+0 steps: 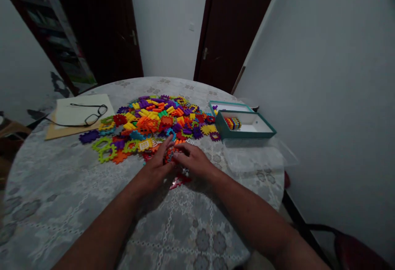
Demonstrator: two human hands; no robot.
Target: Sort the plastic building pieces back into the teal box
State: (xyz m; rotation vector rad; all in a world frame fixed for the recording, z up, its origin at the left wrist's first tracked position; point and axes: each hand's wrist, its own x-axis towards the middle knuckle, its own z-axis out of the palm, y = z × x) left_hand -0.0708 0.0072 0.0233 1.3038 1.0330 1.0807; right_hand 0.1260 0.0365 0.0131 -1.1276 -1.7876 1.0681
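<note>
A red-orange piece sits between your hands at the near edge of the pile. Your left hand, forefinger stretched, and your right hand, fingers bent, come around it; whether either grips it, I cannot tell. Nearer you, a red piece lies on the cloth. Glasses rest on paper left; a green box stands right.
</note>
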